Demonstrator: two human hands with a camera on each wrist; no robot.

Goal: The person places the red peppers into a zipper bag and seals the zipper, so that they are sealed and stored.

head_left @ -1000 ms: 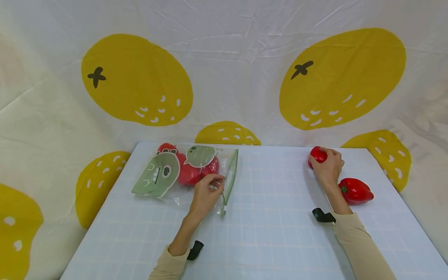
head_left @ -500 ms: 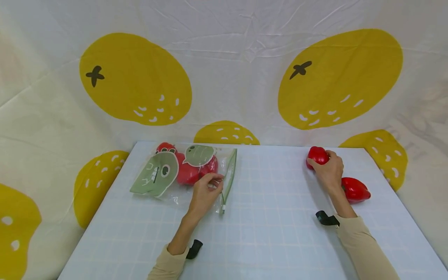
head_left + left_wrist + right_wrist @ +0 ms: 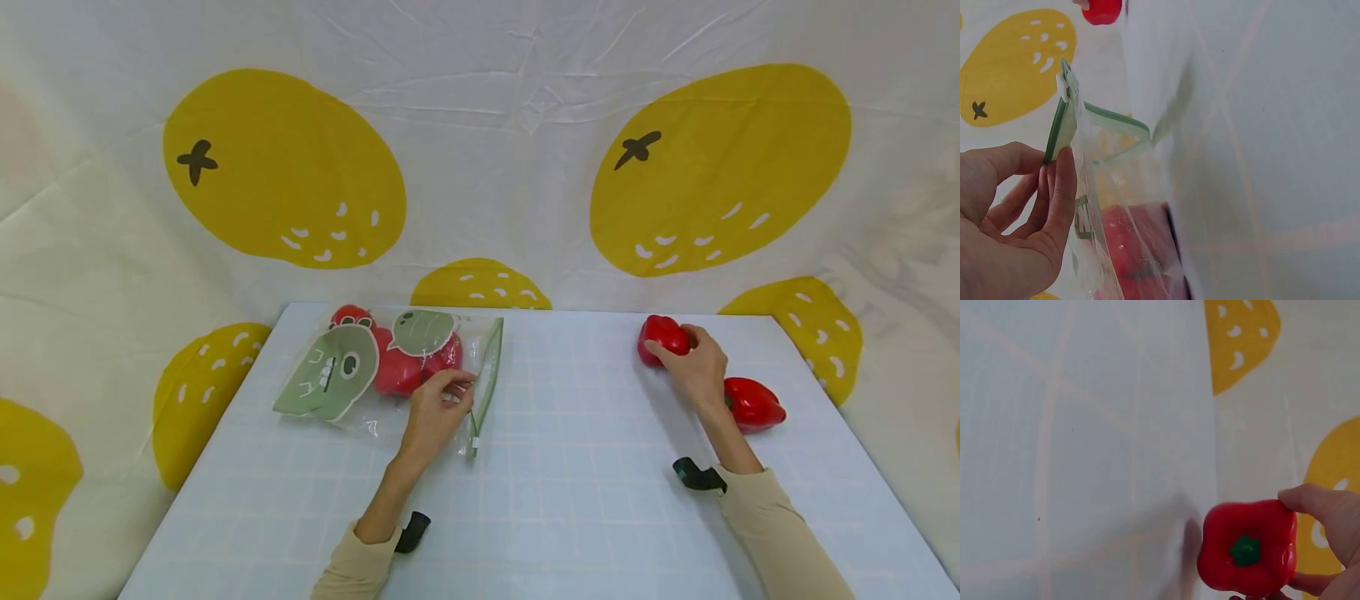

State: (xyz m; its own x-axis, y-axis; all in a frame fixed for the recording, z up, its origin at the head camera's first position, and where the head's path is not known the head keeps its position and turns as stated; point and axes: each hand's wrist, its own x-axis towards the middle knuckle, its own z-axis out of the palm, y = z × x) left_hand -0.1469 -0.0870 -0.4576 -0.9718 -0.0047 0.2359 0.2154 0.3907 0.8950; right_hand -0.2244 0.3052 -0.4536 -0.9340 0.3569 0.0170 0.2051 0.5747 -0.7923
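My left hand pinches the green-edged mouth of a clear zip bag between thumb and fingertips. Green dinosaur prints cover part of the bag, and several red peppers show through its plastic. In the left wrist view its mouth stands parted, with a white slider at one end. On the right, my right hand grips a red bell pepper with a green stem, thumb on one side and fingers on the other. A second red pepper lies beside my right wrist, its stem end partly hidden.
A pale blue checked cloth covers the table. Behind its back edge hangs a white curtain with large yellow fruit prints. A stretch of tabletop lies between the bag and the held pepper.
The right hand has moved slightly left with the bell pepper, which has turned and come up a little. The left hand keeps its pinch on the bag; the whole view has shifted slightly.
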